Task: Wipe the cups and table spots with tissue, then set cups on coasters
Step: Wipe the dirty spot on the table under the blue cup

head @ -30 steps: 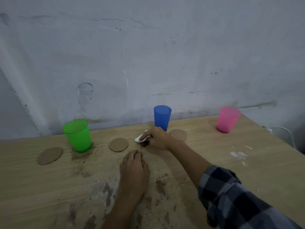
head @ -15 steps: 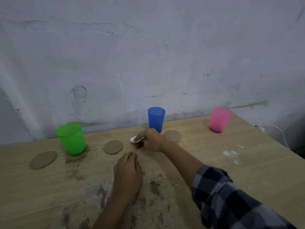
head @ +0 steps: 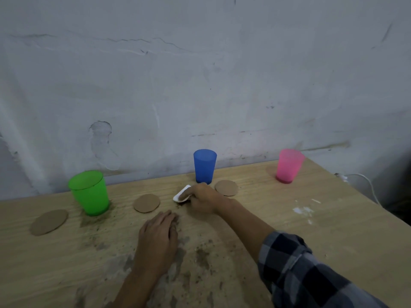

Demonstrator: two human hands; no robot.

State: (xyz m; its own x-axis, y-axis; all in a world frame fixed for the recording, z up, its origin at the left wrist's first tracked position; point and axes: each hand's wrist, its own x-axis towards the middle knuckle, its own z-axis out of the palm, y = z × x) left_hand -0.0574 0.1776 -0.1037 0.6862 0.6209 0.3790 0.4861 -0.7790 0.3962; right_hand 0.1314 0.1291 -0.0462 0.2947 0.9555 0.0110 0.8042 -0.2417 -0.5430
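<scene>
A flat round cardboard coaster (head: 49, 222) lies left of the translucent green plastic cup (head: 90, 193). Past a second disc (head: 146, 203), the left hand (head: 159, 238) rests flat, fingers straight, on the grimy wooden table (head: 333, 230). The right hand (head: 203, 197) pinches a folded white tissue (head: 179, 195) against the wood, before the tapered blue cup (head: 204, 166). A third coaster (head: 226, 188) and the pink cup (head: 289, 166) follow.
</scene>
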